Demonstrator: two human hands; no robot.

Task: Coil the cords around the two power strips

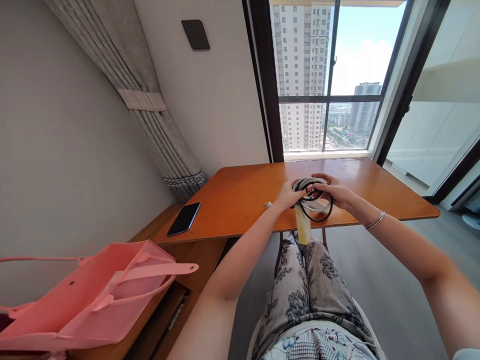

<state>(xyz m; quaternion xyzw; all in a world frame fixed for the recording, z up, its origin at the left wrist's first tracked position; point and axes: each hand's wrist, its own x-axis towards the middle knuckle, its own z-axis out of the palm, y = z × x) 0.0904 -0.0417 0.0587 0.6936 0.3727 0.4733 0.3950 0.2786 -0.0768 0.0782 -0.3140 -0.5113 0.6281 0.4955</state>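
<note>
Above the near edge of the wooden table, both of my hands hold a coiled bundle of black and white cables (317, 216). My left hand (288, 195) is closed on the bundle's left side. On its right side my right hand (335, 191) grips the loops with its fingers and thumb. A yellowish strip or tag (303, 227) hangs below the coil, past the table edge. Beside my left hand a small white plug end (267, 205) rests on the table.
The orange-brown table (240, 200) spans the area before me. A black phone (184, 219) lies at its left end. An open pink bag (123, 295) stands on a wooden cabinet at the lower left. Behind the table are a window and a gathered curtain (150, 115).
</note>
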